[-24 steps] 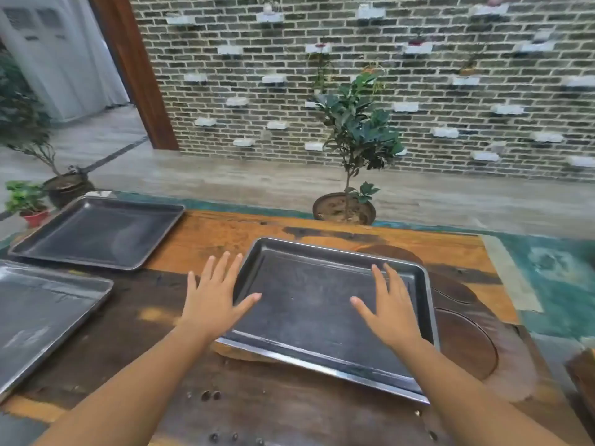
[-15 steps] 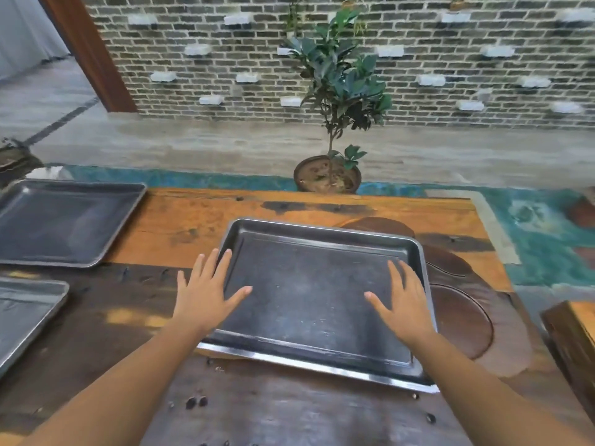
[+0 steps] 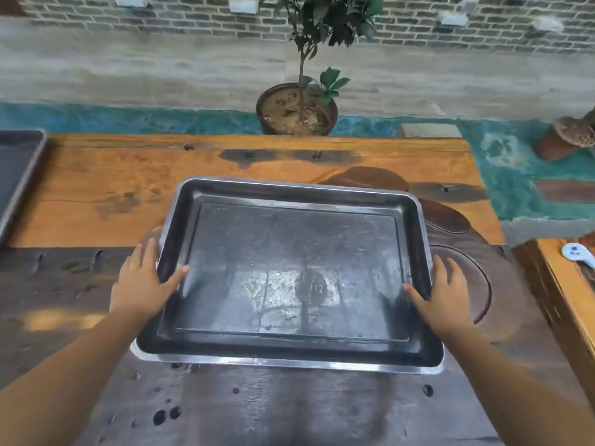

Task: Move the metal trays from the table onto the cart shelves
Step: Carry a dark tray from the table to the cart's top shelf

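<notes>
A rectangular metal tray [image 3: 289, 272] lies on the wooden table [image 3: 128, 188] in front of me, its dark bottom reflecting light. My left hand [image 3: 141, 284] grips the tray's left rim, thumb inside and fingers under the edge. On the right rim my right hand [image 3: 441, 297] holds the same way, thumb on the inner wall. A second metal tray [image 3: 16, 175] shows partly at the far left edge of the table. No cart is in view.
A potted plant [image 3: 297, 107] stands on the floor just beyond the table's far edge. At the right is a wooden piece [image 3: 560, 300] with a white controller [image 3: 579, 255] on it. Round recesses [image 3: 467, 278] mark the table's right side.
Both hands moved from hovering open over the tray to gripping its left and right rims. The view has tilted down and shifted right, so the left trays have mostly left the frame.
</notes>
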